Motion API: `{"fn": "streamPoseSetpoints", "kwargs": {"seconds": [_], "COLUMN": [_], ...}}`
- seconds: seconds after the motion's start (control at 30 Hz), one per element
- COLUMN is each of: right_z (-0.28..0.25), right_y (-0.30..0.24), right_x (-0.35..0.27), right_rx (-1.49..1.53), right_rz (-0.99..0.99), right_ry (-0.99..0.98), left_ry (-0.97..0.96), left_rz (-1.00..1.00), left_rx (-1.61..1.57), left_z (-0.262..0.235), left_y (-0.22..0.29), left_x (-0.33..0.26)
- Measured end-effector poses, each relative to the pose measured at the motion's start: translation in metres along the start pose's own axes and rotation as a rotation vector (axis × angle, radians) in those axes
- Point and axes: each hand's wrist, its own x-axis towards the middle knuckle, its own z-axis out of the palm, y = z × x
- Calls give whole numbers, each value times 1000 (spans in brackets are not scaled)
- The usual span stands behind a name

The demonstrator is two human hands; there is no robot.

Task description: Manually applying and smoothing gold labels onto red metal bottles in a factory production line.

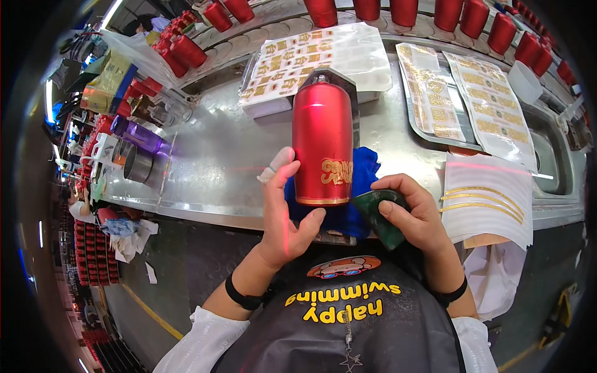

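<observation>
Her left hand [285, 214] steadies the red metal bottle [322, 143] with open fingers; the right hand [413, 214] clamps a dark green pad [378, 217] beside it, over blue cloth [364, 171].

Left hand [286, 214] steadies red bottle [322, 143]; right hand [413, 211] grips what seems a green pad [379, 217].

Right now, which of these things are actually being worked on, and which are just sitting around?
In hand:
- red bottle with gold decal, steadied by the left hand
- dark green pad, gripped in the right hand
- blue cloth under the bottle

Lying about:
- gold decal sheets
- gold stripe sheet
- purple bottle
- row of red bottles
</observation>
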Motion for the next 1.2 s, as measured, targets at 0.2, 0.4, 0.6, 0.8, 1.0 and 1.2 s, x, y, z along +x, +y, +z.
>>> {"fn": "streamPoseSetpoints", "kwargs": {"seconds": [0.2, 0.4, 0.6, 0.8, 1.0, 1.2], "right_z": [8, 19, 12, 11, 12, 13], "right_y": [-3, -15, -18, -10, -9, -8], "right_x": [4, 8, 2, 2, 4, 5], "right_rx": [-53, -109, 25, -66, -48, -57], "right_rz": [-8, -110, -20, -37, -15, -34], "right_ry": [-12, -94, 74, 56, 76, 75], "left_ry": [7, -8, 8, -28, -19, -71], "left_rz": [53, 114, 188, 267, 236, 226], "left_rx": [246, 342, 309, 352, 261, 366], "left_z": [3, 3, 11, 12, -1, 6], "left_y": [7, 15, 13, 9, 14, 17], "left_x": [1, 6, 9, 10, 9, 15]}}
